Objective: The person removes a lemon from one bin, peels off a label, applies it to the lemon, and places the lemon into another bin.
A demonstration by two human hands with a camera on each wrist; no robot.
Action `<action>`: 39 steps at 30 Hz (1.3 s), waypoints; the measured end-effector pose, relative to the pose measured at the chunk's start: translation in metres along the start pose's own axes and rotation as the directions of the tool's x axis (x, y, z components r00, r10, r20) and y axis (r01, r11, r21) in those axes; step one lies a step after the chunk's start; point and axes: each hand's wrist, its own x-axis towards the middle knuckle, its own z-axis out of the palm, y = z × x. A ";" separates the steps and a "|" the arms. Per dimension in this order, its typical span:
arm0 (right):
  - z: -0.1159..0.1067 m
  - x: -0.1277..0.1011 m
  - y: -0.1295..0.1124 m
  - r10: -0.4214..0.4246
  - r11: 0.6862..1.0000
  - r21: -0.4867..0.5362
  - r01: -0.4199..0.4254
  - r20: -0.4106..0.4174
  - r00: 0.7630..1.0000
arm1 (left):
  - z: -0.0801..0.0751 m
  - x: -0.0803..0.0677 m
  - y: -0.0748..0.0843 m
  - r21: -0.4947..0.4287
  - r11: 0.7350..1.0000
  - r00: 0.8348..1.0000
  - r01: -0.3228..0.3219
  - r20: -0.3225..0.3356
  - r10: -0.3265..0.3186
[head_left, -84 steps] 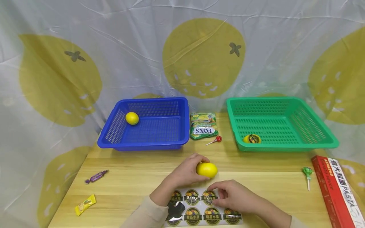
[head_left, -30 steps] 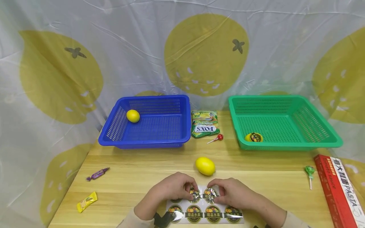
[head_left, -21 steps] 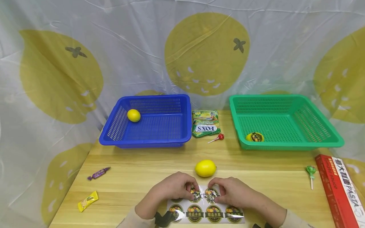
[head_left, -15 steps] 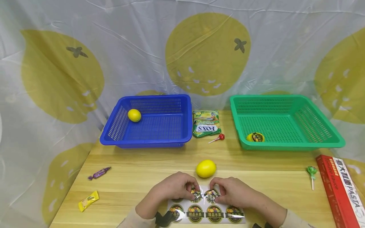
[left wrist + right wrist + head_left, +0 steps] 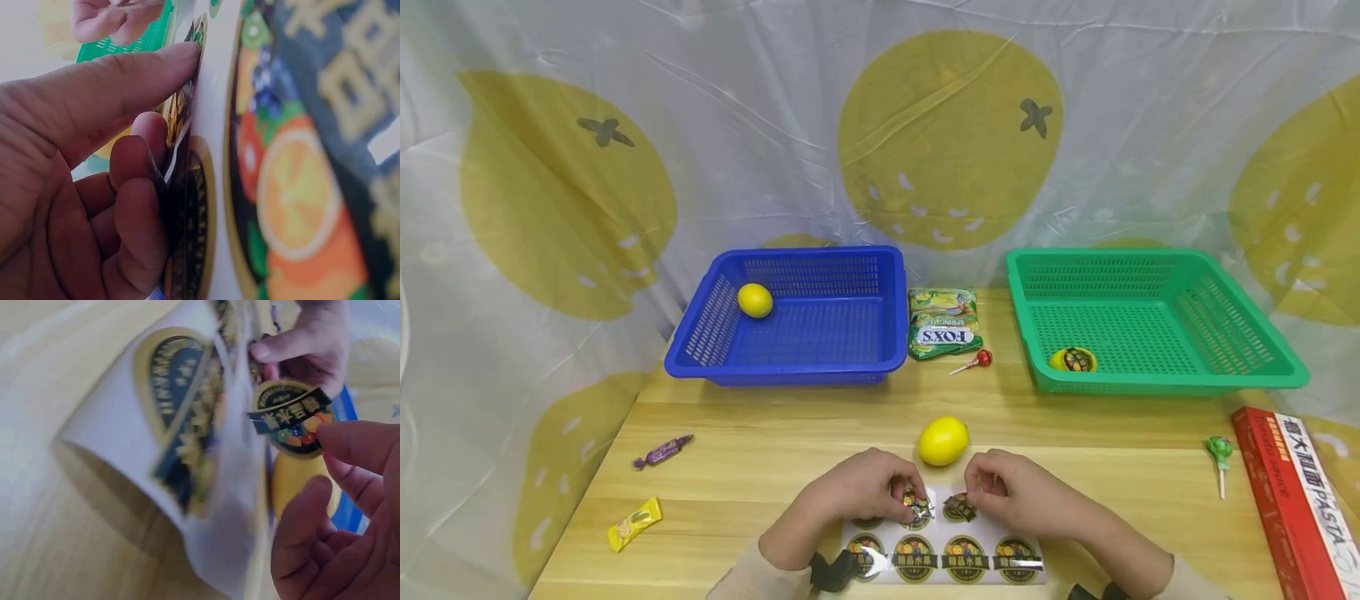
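Note:
A white sticker sheet (image 5: 942,557) with round fruit labels lies at the table's near edge. My left hand (image 5: 904,498) pinches its far edge, thumb (image 5: 125,81) pressed on the sheet (image 5: 300,187). My right hand (image 5: 977,493) pinches one peeled round sticker (image 5: 959,507), held just off the sheet (image 5: 181,425); in the right wrist view this sticker (image 5: 290,419) hangs from my fingertips (image 5: 356,444). A bare yellow lemon (image 5: 943,440) rests on the wood just beyond both hands, also seen as the lemon (image 5: 300,481) behind the sticker.
A blue basket (image 5: 895,333) at back left holds a lemon (image 5: 755,300). A green basket (image 5: 1150,385) at back right holds a stickered lemon (image 5: 1072,360). Between them lie a candy bag (image 5: 942,323) and red lollipop (image 5: 976,360). Wrapped sweets (image 5: 634,523) lie left; a green lollipop (image 5: 1217,454) and red pasta box (image 5: 1292,500) right.
My left hand let go of the lemon and moved onto the sheet. My right hand has peeled one sticker free and drawn it rightward, away from the left hand.

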 end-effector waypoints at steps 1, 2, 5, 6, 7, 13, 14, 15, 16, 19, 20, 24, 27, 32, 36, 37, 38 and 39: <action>-0.001 0.000 -0.001 0.006 1.000 0.004 -0.006 -0.020 1.000 | 0.000 0.000 0.000 0.005 1.000 1.000 -0.001 -0.001 0.001; -0.003 0.000 -0.003 0.016 1.000 0.011 -0.016 -0.040 0.999 | -0.001 0.001 0.000 0.009 1.000 1.000 -0.005 -0.002 0.005; -0.005 0.002 -0.006 0.063 0.997 0.045 -0.059 -0.097 0.993 | -0.002 0.001 0.000 0.009 1.000 1.000 -0.017 -0.004 0.017; -0.005 0.002 -0.008 0.076 0.995 0.065 -0.069 -0.117 0.990 | -0.002 0.001 -0.001 -0.001 1.000 1.000 -0.020 -0.001 0.020; -0.005 0.003 -0.009 0.084 0.994 0.080 -0.073 -0.139 0.987 | -0.003 0.001 0.000 -0.008 1.000 1.000 -0.025 0.002 0.025; -0.006 0.006 -0.015 0.099 0.986 0.156 -0.066 -0.213 0.972 | -0.008 0.002 0.006 -0.189 0.976 0.994 -0.105 -0.063 0.094; -0.006 0.006 -0.016 0.100 0.984 0.166 -0.065 -0.214 0.972 | -0.008 0.003 0.008 -0.231 0.965 0.989 -0.127 -0.098 0.107; -0.006 0.007 -0.018 0.100 0.983 0.174 -0.062 -0.215 0.972 | -0.007 0.003 0.010 -0.264 0.952 0.983 -0.152 -0.139 0.119; -0.006 0.007 -0.019 0.097 0.982 0.181 -0.058 -0.214 0.972 | -0.006 0.004 0.012 -0.282 0.942 0.974 -0.182 -0.184 0.134; -0.003 0.007 -0.023 0.093 0.980 0.192 -0.051 -0.217 0.972 | -0.004 0.006 0.017 -0.280 0.931 0.944 -0.236 -0.292 0.152; -0.002 0.007 -0.024 0.095 0.979 0.200 -0.051 -0.218 0.971 | -0.003 0.006 0.019 -0.273 0.931 0.936 -0.244 -0.316 0.153; 0.006 0.007 -0.025 0.146 0.962 0.258 -0.084 -0.230 0.962 | -0.003 0.005 0.022 -0.280 0.930 0.921 -0.239 -0.370 0.125; 0.013 0.006 -0.024 0.195 0.946 0.301 -0.121 -0.228 0.954 | -0.005 0.005 0.024 -0.304 0.926 0.918 -0.224 -0.386 0.095; 0.020 0.008 -0.023 0.248 0.923 0.351 -0.160 -0.223 0.943 | -0.008 0.009 0.030 -0.328 0.918 0.919 -0.225 -0.385 0.087; 0.020 0.015 -0.022 0.295 0.898 0.409 -0.162 -0.285 0.912 | -0.011 0.018 0.036 -0.315 0.925 0.913 -0.213 -0.402 0.073; 0.020 0.016 -0.022 0.308 0.892 0.421 -0.164 -0.302 0.902 | -0.013 0.021 0.038 -0.311 0.929 0.911 -0.201 -0.409 0.060; 0.020 0.018 -0.022 0.324 0.886 0.432 -0.169 -0.314 0.893 | -0.013 0.023 0.039 -0.306 0.933 0.908 -0.188 -0.416 0.046; 0.020 0.019 -0.022 0.340 0.880 0.442 -0.176 -0.325 0.883 | -0.014 0.026 0.040 -0.300 0.938 0.905 -0.173 -0.424 0.031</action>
